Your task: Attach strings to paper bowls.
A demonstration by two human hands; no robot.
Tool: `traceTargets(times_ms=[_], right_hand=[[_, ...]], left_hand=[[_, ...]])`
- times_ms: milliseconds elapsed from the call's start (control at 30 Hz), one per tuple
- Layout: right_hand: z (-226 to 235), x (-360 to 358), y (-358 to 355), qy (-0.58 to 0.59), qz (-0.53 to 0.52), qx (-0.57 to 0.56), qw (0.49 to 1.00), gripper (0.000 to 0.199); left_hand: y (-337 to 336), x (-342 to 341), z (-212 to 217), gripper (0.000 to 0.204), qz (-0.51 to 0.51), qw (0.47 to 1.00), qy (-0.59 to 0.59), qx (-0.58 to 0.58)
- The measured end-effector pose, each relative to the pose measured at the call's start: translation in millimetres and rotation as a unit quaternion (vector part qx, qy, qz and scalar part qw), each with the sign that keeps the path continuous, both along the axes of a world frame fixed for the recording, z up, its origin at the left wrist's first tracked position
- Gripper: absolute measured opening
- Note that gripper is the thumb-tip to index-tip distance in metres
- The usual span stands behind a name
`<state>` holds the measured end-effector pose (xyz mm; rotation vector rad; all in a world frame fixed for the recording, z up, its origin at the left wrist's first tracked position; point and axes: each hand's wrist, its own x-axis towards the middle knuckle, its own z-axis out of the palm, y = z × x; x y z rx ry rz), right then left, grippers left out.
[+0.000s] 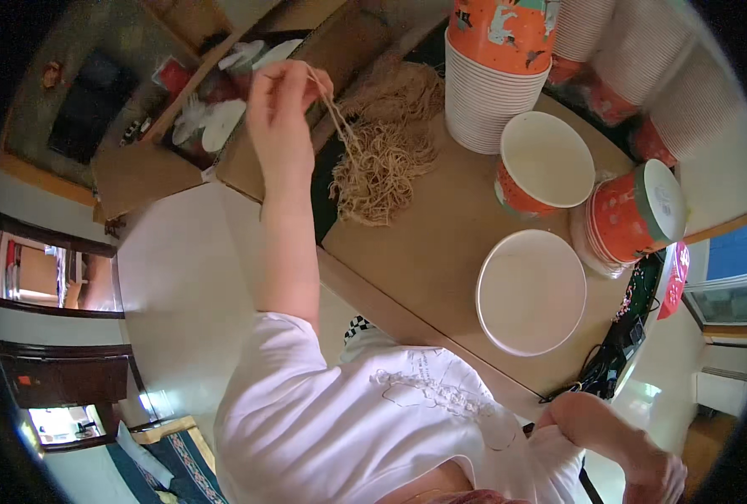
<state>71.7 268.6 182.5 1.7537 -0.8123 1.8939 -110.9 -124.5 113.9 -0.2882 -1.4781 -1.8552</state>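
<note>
My left hand (285, 94) is closed in a pinch on a few thin beige strings (333, 113). They run down from the fingertips to a loose string tangle (378, 172) on the brown cardboard surface (420, 260). At the lower right, by my side, my right hand (655, 479) has its fingers curled; whatever it may hold is hidden. A paper tub (546, 164) with an orange printed side stands open beyond a round white tub (531, 292). Neither hand touches these tubs.
A tall stack of paper tubs (495, 80) rises at the far right of the tangle, with more stacks behind. Another orange tub (621, 218) lies tilted at the right, near black cables (596, 370). An open carton (214, 109) holding plastic-wrapped items sits at the far left.
</note>
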Motion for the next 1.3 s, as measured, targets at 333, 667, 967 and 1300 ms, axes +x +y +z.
traceTargets(times_ms=[333, 667, 967, 1300], right_hand=[[-95, -11, -90, -0.527, -0.175, 0.353, 0.753, 0.012], [-143, -11, -111, -0.711, -0.007, 0.172, 0.682, 0.017], [-143, -18, -81, -0.642, -0.089, 0.135, 0.749, 0.02], [-134, -13, -67, -0.711, 0.056, 0.066, 0.698, 0.028]], left_hand=[[86, 115, -6, 0.008, -0.102, 0.93, -0.131, -0.329], [116, 154, -70, 0.023, -0.139, 0.888, -0.022, -0.437], [107, 175, -92, 0.009, -0.392, 0.762, -0.083, -0.508], [89, 181, -144, 0.018, -0.409, 0.602, -0.181, -0.661]])
